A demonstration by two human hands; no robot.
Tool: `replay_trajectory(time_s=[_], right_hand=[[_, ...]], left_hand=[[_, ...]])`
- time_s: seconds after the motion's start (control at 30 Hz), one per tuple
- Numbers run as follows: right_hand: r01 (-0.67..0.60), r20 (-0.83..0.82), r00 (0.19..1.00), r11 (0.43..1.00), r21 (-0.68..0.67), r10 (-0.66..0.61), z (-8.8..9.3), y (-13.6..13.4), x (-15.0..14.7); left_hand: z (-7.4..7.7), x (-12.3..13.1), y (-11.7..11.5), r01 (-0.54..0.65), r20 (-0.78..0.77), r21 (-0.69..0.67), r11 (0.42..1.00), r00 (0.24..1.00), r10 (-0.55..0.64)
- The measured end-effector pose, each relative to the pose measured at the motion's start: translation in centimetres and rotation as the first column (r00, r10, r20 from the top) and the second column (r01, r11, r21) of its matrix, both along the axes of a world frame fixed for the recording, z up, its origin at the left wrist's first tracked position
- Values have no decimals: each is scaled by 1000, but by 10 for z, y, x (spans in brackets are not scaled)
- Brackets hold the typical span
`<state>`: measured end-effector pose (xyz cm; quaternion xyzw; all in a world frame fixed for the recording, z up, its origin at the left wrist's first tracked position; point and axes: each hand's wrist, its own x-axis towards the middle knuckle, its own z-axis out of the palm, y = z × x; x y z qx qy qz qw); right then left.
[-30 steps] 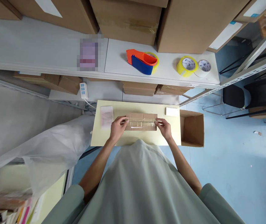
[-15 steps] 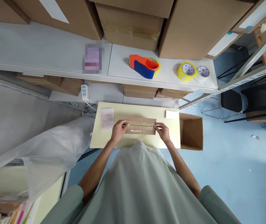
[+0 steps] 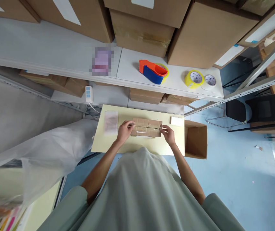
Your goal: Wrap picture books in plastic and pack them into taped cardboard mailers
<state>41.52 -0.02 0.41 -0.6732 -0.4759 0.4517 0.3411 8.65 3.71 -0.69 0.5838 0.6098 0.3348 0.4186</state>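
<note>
A small flat cardboard box (image 3: 148, 127) is between my hands over the cream tabletop (image 3: 128, 148), with a dark seam running lengthwise across its upper face. Shiny clear tape shows on that face, and a white strip shows along its near side. My left hand (image 3: 126, 131) pinches the box's left end with thumb and fingers. At the opposite end, my right hand (image 3: 167, 133) grips the edge near the seam in the same way. What lies under the fingertips is hidden.
A pale sheet or packet (image 3: 111, 123) and a small white box (image 3: 177, 121) lie on the tabletop. Right of it stands an open carton (image 3: 195, 141). The shelf behind holds an orange-blue tape dispenser (image 3: 153, 72), a yellow tape roll (image 3: 194, 79) and large cartons (image 3: 144, 33).
The small box has tilted a little, so a white strip along its near side now shows. Both hands keep their grip on its ends. The view has shifted slightly.
</note>
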Motion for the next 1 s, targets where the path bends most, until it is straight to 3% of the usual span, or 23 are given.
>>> replay_trajectory(time_s=[0.37, 0.57, 0.73, 0.9, 1.0], right_hand=[[-38, 29, 999, 999, 35, 37, 8, 4, -2], [-49, 69, 997, 992, 116, 41, 29, 8, -4], [-108, 190, 980, 952, 287, 54, 85, 45, -7], [-304, 424, 901, 822, 482, 84, 163, 115, -24], [-414, 556, 828, 753, 511, 78, 195, 161, -42]], left_hand=[[-4, -4, 5, 13, 29, 16, 1000, 999, -14], [13, -9, 10, 0, 50, 76, 997, 999, -3], [62, -3, 41, 25, 65, 246, 969, 997, -42], [130, 13, 93, 46, 94, 456, 889, 991, -99], [166, 21, 119, 43, 82, 551, 834, 991, -106]])
